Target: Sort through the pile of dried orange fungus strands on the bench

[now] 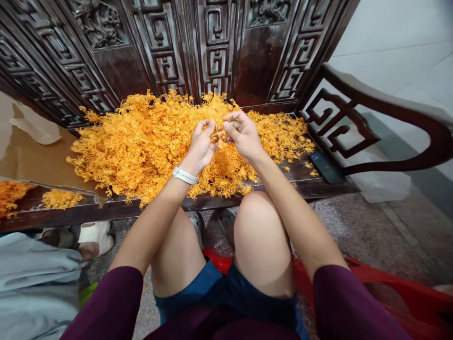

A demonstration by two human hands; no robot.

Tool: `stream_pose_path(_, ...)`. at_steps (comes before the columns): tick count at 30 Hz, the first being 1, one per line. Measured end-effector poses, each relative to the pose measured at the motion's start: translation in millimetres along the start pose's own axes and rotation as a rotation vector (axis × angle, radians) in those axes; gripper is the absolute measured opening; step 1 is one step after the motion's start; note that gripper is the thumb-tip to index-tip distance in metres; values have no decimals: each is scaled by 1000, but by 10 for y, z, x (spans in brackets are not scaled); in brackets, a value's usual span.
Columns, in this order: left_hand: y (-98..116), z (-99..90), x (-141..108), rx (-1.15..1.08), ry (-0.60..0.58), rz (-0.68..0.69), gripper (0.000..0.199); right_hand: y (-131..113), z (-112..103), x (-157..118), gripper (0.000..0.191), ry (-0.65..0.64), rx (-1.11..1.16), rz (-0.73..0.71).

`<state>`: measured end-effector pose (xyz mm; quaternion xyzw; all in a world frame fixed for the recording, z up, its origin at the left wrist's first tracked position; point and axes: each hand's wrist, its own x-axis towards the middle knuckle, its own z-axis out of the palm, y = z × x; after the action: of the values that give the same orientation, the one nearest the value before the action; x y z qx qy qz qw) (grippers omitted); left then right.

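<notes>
A large heap of small, spidery orange-yellow plastic pieces (pixel 141 141) lies on a dark wooden bench seat (pixel 226 200). Over the middle of this heap, my left hand (pixel 202 146) and my right hand (pixel 245 137) meet with their fingers pinched. Between the fingertips is a small orange plastic piece (pixel 218 135), partly covered by the fingers and hard to separate from the heap behind. Both hands appear to grip it. A white watch strap (pixel 185 176) circles my left wrist.
A carved wooden backrest (pixel 170 47) rises behind the heap, and a curved armrest (pixel 406 113) stands at right. A dark phone (pixel 327 167) lies beside it. Cardboard (pixel 42 156) separates smaller orange piles (pixel 62 199) at left. Another person's leg (pixel 38 278) is near. A red plastic stool (pixel 392 283) is below.
</notes>
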<state>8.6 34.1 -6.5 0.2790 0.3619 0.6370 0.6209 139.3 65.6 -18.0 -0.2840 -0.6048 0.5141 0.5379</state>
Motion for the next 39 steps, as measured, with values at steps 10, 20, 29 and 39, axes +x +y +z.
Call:
stream_pose_path(10,78,4,-41,-122,-135,-129,20,52,-60,18,52,42,80,58)
stream_pose_path(20,276,62,-136,-114,-82,-129,48,-155,-91,-11,45,-77,511,167)
stream_pose_path(29,284,-114,-16,-78,-57,-76,40,-127,-373,-192,34,-776,362,65)
stream_pose_path(39,161,-173,33,-14,-71,-94,26,116,-416,-8,36,297,701,439)
